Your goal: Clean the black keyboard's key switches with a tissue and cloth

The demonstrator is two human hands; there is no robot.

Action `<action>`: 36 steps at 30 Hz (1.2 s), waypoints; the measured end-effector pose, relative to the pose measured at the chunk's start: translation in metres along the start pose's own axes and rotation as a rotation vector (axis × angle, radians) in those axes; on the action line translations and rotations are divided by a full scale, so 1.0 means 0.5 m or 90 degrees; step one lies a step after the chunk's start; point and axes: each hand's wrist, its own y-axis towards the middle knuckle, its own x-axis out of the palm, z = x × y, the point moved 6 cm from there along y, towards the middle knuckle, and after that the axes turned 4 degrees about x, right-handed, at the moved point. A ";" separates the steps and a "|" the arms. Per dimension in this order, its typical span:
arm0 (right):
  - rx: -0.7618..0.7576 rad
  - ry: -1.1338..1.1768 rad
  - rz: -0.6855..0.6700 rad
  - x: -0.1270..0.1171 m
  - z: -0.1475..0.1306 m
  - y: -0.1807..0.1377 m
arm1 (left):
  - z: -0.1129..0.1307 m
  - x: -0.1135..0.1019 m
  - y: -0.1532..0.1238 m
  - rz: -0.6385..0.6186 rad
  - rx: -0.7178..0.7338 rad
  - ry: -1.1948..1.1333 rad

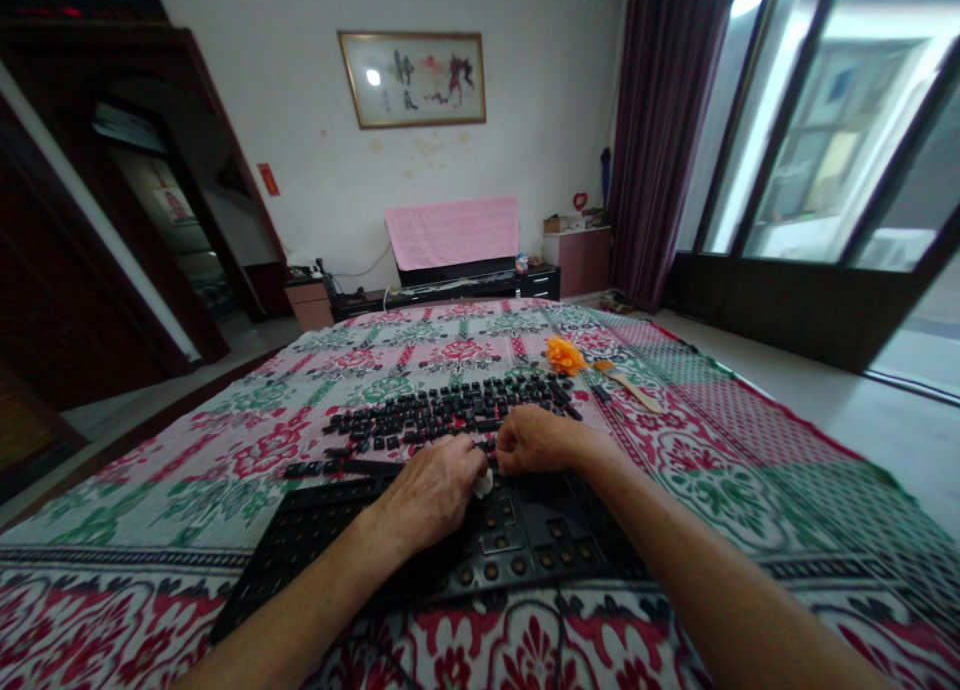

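At six o'clock on the spread (pixel 187 460): one keyboard (pixel 536 532), stripped; loose keys (pixel 448 408) at its twelve o'clock. Left hand (pixel 442 482): closed on white tissue (pixel 484 485). Right hand (pixel 529 438): curled, contents unclear. Step: apparently wiping; next move likely calls for light pressure.

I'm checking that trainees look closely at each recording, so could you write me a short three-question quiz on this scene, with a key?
1. Multiple choice: which hand has the white wad at its fingers?
A) left hand
B) right hand
2. True or false: the loose black keycaps lie on the patterned cloth, beyond the keyboard base.
3. Fill in: the fluffy flower-like item near the pale-handled tool is ____ in colour.

Key: 1. A; 2. True; 3. orange
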 end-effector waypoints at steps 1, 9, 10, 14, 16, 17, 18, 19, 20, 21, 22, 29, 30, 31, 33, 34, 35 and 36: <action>0.003 0.002 -0.002 0.001 0.001 0.000 | 0.001 0.003 0.001 0.002 0.003 -0.005; 0.005 0.023 -0.032 0.012 0.015 0.007 | 0.019 -0.005 -0.011 -0.051 0.070 0.022; -0.001 0.022 -0.032 0.012 0.014 0.006 | 0.017 -0.008 -0.014 -0.061 0.071 0.025; -0.007 0.031 -0.043 0.012 0.011 0.004 | 0.006 -0.014 -0.021 -0.075 0.069 -0.006; -0.009 0.034 -0.044 0.012 0.012 0.005 | 0.002 -0.016 -0.017 -0.041 0.056 -0.020; -0.011 0.034 -0.041 0.012 0.012 0.005 | 0.001 -0.015 -0.015 -0.020 0.046 -0.020; -0.015 0.034 -0.040 0.012 0.013 0.006 | 0.002 -0.013 -0.011 -0.003 0.035 -0.016; -0.017 0.034 -0.038 0.012 0.014 0.006 | 0.004 -0.010 -0.008 0.008 0.028 -0.008; -0.019 0.034 -0.038 0.013 0.014 0.007 | 0.007 -0.005 -0.006 0.011 0.026 -0.001; -0.019 0.035 -0.040 0.013 0.015 0.007 | 0.010 -0.001 -0.005 0.007 0.030 0.006; -0.019 0.037 -0.040 0.013 0.016 0.007 | 0.013 0.002 -0.005 0.000 0.037 0.011; -0.014 0.052 -0.045 0.014 0.019 0.005 | -0.002 -0.009 -0.026 -0.074 0.067 -0.034; -0.014 0.055 -0.045 0.014 0.020 0.005 | -0.003 -0.012 -0.026 -0.069 0.065 -0.039; -0.014 0.058 -0.047 0.015 0.021 0.006 | -0.002 -0.015 -0.024 -0.058 0.064 -0.041; -0.013 0.063 -0.045 0.016 0.023 0.007 | 0.006 -0.016 -0.018 -0.031 0.067 -0.035; -0.012 0.064 -0.043 0.016 0.023 0.007 | 0.012 -0.014 -0.014 -0.023 0.070 -0.030; -0.012 0.064 -0.040 0.016 0.024 0.008 | 0.019 -0.010 -0.011 -0.020 0.076 -0.024; -0.011 0.062 -0.038 0.016 0.024 0.008 | 0.025 -0.006 -0.008 -0.020 0.081 -0.017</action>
